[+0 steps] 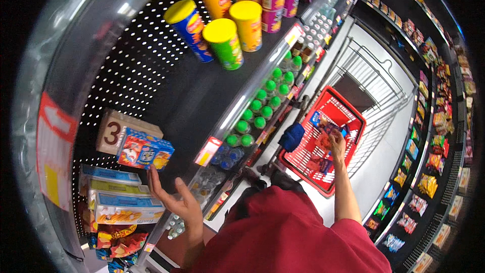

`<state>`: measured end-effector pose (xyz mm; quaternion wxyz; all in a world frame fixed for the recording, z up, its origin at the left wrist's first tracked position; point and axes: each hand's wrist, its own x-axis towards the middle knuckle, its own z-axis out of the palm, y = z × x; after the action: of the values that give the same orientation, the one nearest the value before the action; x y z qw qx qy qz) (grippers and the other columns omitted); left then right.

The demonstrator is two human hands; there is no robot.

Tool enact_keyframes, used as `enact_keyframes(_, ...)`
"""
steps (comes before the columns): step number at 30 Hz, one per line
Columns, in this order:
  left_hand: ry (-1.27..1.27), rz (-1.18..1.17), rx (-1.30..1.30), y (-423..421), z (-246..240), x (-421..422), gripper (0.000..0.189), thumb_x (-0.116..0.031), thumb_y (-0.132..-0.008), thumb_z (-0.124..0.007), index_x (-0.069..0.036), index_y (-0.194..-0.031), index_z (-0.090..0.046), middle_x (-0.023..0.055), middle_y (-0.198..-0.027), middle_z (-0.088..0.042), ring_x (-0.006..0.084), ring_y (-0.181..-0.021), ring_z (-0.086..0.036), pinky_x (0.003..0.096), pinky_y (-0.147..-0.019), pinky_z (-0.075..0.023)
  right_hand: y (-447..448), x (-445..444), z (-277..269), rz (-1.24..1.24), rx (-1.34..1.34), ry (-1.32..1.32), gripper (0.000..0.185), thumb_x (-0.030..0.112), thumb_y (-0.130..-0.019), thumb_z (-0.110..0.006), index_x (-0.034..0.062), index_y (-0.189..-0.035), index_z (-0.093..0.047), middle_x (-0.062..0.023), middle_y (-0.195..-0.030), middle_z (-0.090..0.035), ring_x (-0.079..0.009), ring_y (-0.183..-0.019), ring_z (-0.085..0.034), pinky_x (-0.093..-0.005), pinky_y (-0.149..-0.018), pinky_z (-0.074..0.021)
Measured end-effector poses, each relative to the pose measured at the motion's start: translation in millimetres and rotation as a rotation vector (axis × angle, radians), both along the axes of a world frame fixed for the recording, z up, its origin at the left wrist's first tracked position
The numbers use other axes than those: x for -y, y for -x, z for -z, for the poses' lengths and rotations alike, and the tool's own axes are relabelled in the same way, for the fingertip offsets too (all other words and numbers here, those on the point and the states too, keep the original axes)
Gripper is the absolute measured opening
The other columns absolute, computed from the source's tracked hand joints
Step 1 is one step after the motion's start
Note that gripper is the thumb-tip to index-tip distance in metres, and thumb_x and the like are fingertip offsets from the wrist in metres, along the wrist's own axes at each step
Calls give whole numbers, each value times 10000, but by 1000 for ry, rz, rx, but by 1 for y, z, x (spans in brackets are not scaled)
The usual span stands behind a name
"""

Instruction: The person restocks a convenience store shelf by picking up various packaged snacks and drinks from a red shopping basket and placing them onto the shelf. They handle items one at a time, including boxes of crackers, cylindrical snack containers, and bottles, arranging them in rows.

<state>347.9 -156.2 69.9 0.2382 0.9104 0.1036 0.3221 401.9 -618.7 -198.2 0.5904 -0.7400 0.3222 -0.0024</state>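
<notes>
My left hand (176, 201) is raised at the shelf with fingers apart, holding nothing. Its index fingertip is at the lower edge of a blue snack box (147, 151); whether they touch I cannot tell. Behind that box lies a brown carton (108, 132) marked with a large 3. Boxed biscuits (127, 209) stand just left of the fingers. Down in a red plastic basket (329, 93), my right hand (337, 145) has its fingers curled on a reddish snack packet (324, 141). Another packet (320, 163) lies nearer me in the basket, whose slatted floor shows around them.
Several lidded chip canisters (223, 43) stand farther along the black shelf (178, 98). Green-capped bottles (261, 94) fill a lower shelf. A metal shopping cart (375, 72) carries the basket, with dark blue cloth (292, 137) at its side. Snack racks (428, 185) line the right.
</notes>
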Motion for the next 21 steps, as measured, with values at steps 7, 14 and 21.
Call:
enact_keyframes(7,-28,199,-138,-15,8,41,516,-97,-945,-576,52,-1422,-450,221,-1447,-497,368,-1332,-450,489,-1136,-290,106,35,102,-74,-552,410,404,347,-905,-668,39,-1167,-673,-248,-928,-725,-369,-893,-726,-437,-750,-578)
enact_keyframes(14,39,283,-235,-20,10,69,513,-81,-928,-592,23,-1414,-464,208,-1419,-502,363,-1332,-443,491,-1123,-311,120,2,108,-209,-674,498,437,376,-928,-566,-23,-1108,-574,-284,-1037,-688,-470,-948,-685,-527,-845,-556)
enact_keyframes(21,99,297,-298,-21,17,78,519,-70,-902,-613,15,-1398,-487,201,-1406,-501,361,-1330,-445,488,-1131,-308,117,-22,115,-75,-574,714,297,158,-930,-560,1,-1160,-458,-282,-1153,-523,-481,-964,-639,-547,-778,-560)
